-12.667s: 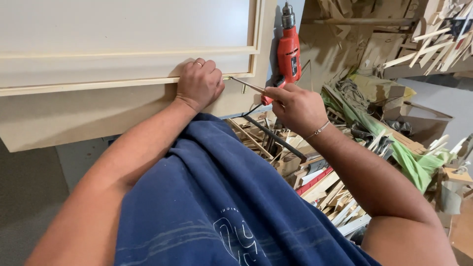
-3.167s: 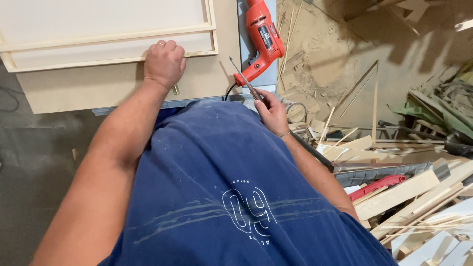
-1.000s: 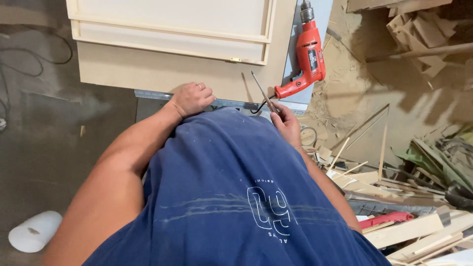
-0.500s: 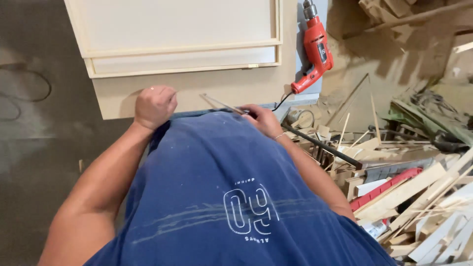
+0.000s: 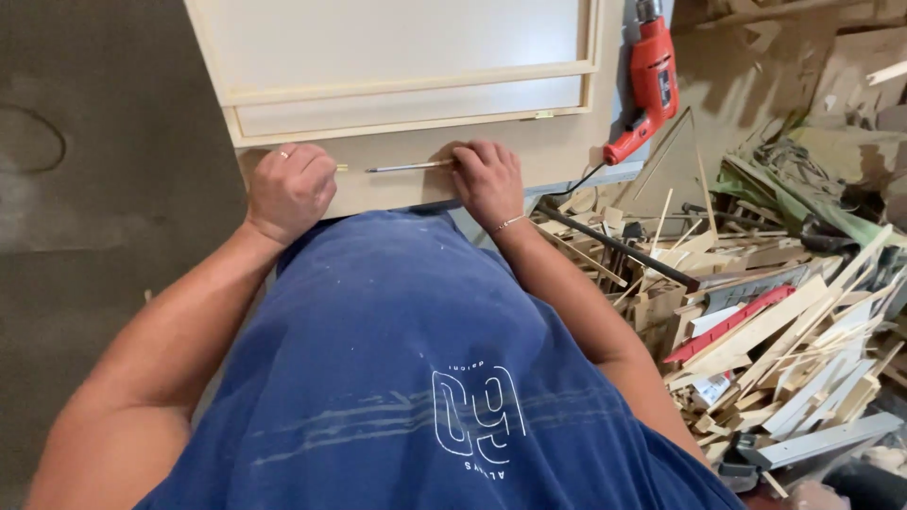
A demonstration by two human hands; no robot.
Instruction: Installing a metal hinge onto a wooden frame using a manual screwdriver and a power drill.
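Observation:
A pale framed wooden panel lies on a plywood work board in front of me. My left hand rests as a loose fist on the board's near edge, with a small pale bit showing beside its fingers. My right hand is closed on a thin pencil-like rod, which lies flat along the board and points left toward the left hand. My blue shirt hides the board's front edge below the hands.
A red power drill lies at the board's right end, its cord trailing down. A heap of wood offcuts and strips with a dark metal bar fills the right side. Grey concrete floor lies to the left.
My right hand has come up onto the board and laid the thin rod flat along it. My left hand has shifted left along the near edge. The view has tilted.

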